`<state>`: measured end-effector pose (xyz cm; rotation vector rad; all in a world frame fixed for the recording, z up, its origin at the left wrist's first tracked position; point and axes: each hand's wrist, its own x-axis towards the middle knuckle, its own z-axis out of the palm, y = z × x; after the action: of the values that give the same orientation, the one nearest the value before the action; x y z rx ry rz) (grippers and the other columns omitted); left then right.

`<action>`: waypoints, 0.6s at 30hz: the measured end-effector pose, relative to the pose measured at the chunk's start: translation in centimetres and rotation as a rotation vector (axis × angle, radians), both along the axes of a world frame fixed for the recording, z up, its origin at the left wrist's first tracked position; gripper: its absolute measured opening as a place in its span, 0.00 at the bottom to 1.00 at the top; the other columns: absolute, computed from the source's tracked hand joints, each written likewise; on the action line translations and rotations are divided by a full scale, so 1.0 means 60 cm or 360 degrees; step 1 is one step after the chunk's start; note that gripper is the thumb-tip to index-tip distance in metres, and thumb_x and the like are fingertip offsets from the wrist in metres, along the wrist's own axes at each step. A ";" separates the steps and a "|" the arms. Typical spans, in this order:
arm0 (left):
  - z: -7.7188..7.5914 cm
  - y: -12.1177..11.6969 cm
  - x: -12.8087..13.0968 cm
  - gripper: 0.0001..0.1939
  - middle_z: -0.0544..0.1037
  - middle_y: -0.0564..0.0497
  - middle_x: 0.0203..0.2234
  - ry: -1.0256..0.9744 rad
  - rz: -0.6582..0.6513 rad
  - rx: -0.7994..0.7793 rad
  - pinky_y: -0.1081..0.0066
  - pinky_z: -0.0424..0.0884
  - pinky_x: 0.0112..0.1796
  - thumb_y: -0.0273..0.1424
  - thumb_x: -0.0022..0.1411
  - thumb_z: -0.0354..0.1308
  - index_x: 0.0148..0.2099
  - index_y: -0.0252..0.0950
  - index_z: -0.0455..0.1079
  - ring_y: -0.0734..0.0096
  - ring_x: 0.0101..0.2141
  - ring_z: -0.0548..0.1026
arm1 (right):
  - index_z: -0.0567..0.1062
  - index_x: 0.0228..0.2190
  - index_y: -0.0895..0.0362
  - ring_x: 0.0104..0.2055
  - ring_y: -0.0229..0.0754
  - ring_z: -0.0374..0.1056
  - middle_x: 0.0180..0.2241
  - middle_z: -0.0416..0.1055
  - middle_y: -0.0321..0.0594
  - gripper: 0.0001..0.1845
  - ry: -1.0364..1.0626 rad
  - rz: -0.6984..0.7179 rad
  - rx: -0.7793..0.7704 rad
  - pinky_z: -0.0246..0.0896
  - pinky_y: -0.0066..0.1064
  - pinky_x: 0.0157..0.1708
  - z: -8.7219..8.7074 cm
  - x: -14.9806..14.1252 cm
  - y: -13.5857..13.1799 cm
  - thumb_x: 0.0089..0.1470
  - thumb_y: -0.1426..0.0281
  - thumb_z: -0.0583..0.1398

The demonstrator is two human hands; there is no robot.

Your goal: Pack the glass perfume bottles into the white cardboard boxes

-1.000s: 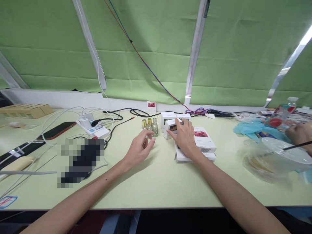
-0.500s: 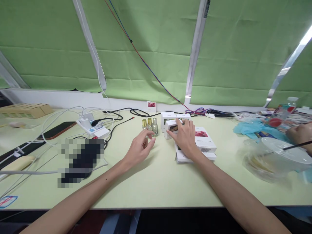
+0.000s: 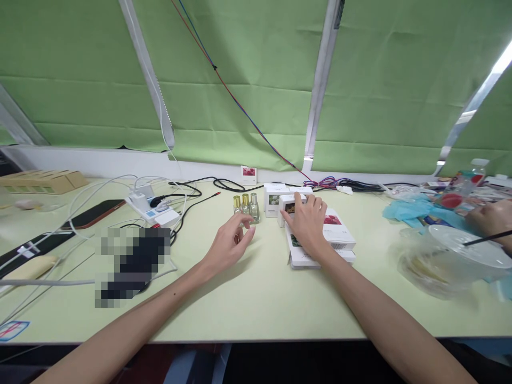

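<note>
Right hand [image 3: 307, 221] — fingers gripping small white box [image 3: 289, 207], right of the glass bottles [image 3: 245, 205]. Left hand [image 3: 230, 240] — fingers released, loosely curled, just in front of the bottles, contact unclear. Flat boxes [image 3: 340, 233] sit front-right of the bottles.

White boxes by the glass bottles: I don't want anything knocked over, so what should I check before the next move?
1. Right hand on the small white box: ok, thumb and fingers touch it.
2. Three glass bottles upright: ok.
3. Left hand apart from the bottles: cannot tell, its fingers overlap them in view.
4. White box behind and left of the small one upright: ok.
5. Lying white boxes fully visible: not ok, the right hand covers part.
</note>
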<state>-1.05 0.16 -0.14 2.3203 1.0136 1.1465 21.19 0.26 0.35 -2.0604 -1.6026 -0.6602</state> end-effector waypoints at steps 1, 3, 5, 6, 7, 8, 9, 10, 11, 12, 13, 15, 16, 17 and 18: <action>0.000 0.000 0.000 0.11 0.74 0.51 0.37 0.0002 0.0002 -0.0002 0.73 0.66 0.26 0.39 0.71 0.51 0.47 0.38 0.67 0.79 0.22 0.66 | 0.69 0.57 0.60 0.49 0.59 0.61 0.46 0.68 0.58 0.30 -0.0014 -0.0010 -0.0009 0.50 0.47 0.52 0.001 0.000 -0.001 0.62 0.53 0.61; 0.000 -0.001 0.000 0.11 0.74 0.51 0.37 0.0008 0.0003 -0.0007 0.73 0.66 0.26 0.39 0.71 0.51 0.47 0.38 0.67 0.79 0.22 0.65 | 0.69 0.57 0.60 0.48 0.59 0.62 0.46 0.69 0.58 0.29 -0.0037 -0.0030 -0.0019 0.49 0.49 0.52 0.003 -0.001 -0.002 0.62 0.54 0.61; 0.000 -0.001 0.000 0.11 0.74 0.51 0.36 0.0010 -0.0001 -0.0008 0.74 0.66 0.26 0.39 0.71 0.51 0.47 0.38 0.67 0.79 0.22 0.65 | 0.69 0.57 0.59 0.48 0.59 0.63 0.45 0.70 0.58 0.29 -0.0050 -0.0046 -0.0027 0.48 0.50 0.54 0.004 0.000 -0.002 0.62 0.54 0.61; 0.000 -0.001 0.000 0.11 0.74 0.51 0.36 0.0009 -0.0003 -0.0008 0.74 0.66 0.26 0.39 0.71 0.51 0.47 0.38 0.67 0.79 0.22 0.65 | 0.69 0.57 0.59 0.48 0.60 0.64 0.45 0.70 0.57 0.30 -0.0053 -0.0051 -0.0032 0.48 0.50 0.54 0.004 0.001 -0.001 0.62 0.54 0.61; 0.000 0.000 0.000 0.11 0.74 0.51 0.36 0.0007 -0.0005 -0.0007 0.74 0.66 0.26 0.39 0.71 0.51 0.47 0.38 0.67 0.79 0.22 0.65 | 0.68 0.58 0.59 0.48 0.60 0.66 0.45 0.70 0.58 0.30 -0.0051 -0.0056 -0.0038 0.47 0.51 0.55 0.004 0.002 0.000 0.61 0.54 0.61; -0.001 0.000 0.000 0.11 0.74 0.51 0.36 0.0007 -0.0007 -0.0006 0.74 0.66 0.26 0.39 0.71 0.51 0.47 0.38 0.68 0.79 0.22 0.65 | 0.67 0.59 0.59 0.47 0.60 0.67 0.46 0.70 0.58 0.31 -0.0047 -0.0058 -0.0047 0.46 0.52 0.56 0.003 0.003 0.001 0.62 0.54 0.61; -0.002 0.001 0.000 0.11 0.74 0.52 0.36 0.0006 -0.0008 -0.0005 0.74 0.66 0.26 0.39 0.71 0.51 0.47 0.38 0.68 0.79 0.22 0.65 | 0.67 0.59 0.60 0.47 0.59 0.68 0.47 0.70 0.59 0.31 -0.0038 -0.0059 -0.0058 0.45 0.52 0.57 0.003 0.005 0.003 0.62 0.54 0.61; -0.002 0.001 0.000 0.11 0.74 0.52 0.36 0.0007 -0.0009 -0.0003 0.74 0.66 0.26 0.39 0.71 0.51 0.47 0.38 0.68 0.79 0.22 0.65 | 0.66 0.60 0.60 0.46 0.59 0.70 0.48 0.70 0.60 0.32 -0.0025 -0.0060 -0.0073 0.45 0.52 0.58 0.002 0.007 0.005 0.62 0.54 0.60; -0.003 0.002 0.000 0.11 0.74 0.52 0.36 0.0010 -0.0012 -0.0001 0.74 0.66 0.26 0.40 0.71 0.51 0.47 0.38 0.68 0.79 0.22 0.65 | 0.65 0.60 0.61 0.45 0.58 0.71 0.49 0.70 0.60 0.32 -0.0009 -0.0062 -0.0090 0.44 0.52 0.59 0.001 0.008 0.006 0.62 0.54 0.60; -0.004 0.003 -0.001 0.11 0.74 0.51 0.37 0.0014 -0.0015 0.0003 0.74 0.67 0.26 0.40 0.71 0.51 0.47 0.38 0.68 0.79 0.22 0.65 | 0.64 0.61 0.61 0.44 0.57 0.73 0.49 0.69 0.60 0.33 0.0010 -0.0064 -0.0111 0.45 0.52 0.59 0.001 0.010 0.007 0.62 0.54 0.60; -0.005 0.003 -0.001 0.11 0.74 0.51 0.37 0.0017 -0.0018 0.0006 0.74 0.67 0.27 0.40 0.71 0.51 0.47 0.38 0.68 0.79 0.23 0.65 | 0.63 0.61 0.61 0.43 0.56 0.74 0.50 0.69 0.60 0.33 0.0032 -0.0063 -0.0136 0.45 0.51 0.59 0.001 0.011 0.008 0.63 0.55 0.60; -0.005 0.004 -0.001 0.11 0.74 0.51 0.38 0.0022 -0.0023 0.0013 0.73 0.67 0.27 0.39 0.71 0.51 0.47 0.38 0.68 0.79 0.23 0.66 | 0.62 0.62 0.61 0.42 0.54 0.75 0.51 0.68 0.60 0.34 0.0076 -0.0061 -0.0184 0.47 0.48 0.58 0.003 0.011 0.008 0.63 0.55 0.60; -0.006 0.004 -0.002 0.11 0.74 0.51 0.38 0.0024 -0.0024 0.0015 0.73 0.67 0.27 0.39 0.71 0.51 0.47 0.38 0.68 0.79 0.23 0.66 | 0.62 0.62 0.61 0.41 0.53 0.75 0.51 0.67 0.60 0.33 0.0095 -0.0058 -0.0204 0.49 0.47 0.57 0.005 0.011 0.007 0.63 0.55 0.60; -0.006 0.004 -0.002 0.11 0.74 0.51 0.38 0.0026 -0.0022 0.0014 0.73 0.67 0.27 0.39 0.71 0.51 0.48 0.38 0.68 0.79 0.23 0.66 | 0.62 0.61 0.61 0.41 0.54 0.75 0.51 0.67 0.59 0.33 0.0110 -0.0057 -0.0220 0.51 0.46 0.55 0.007 0.011 0.006 0.63 0.55 0.60; -0.006 0.004 -0.002 0.11 0.74 0.52 0.37 0.0030 -0.0020 0.0011 0.73 0.67 0.27 0.39 0.71 0.51 0.48 0.38 0.68 0.79 0.23 0.66 | 0.62 0.61 0.61 0.42 0.54 0.75 0.50 0.67 0.59 0.32 0.0120 -0.0055 -0.0230 0.52 0.45 0.53 0.008 0.011 0.005 0.63 0.55 0.60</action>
<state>-1.16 0.37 -0.49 2.3435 1.0017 1.1272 21.84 0.59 0.86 -2.1927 -1.6176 -0.4846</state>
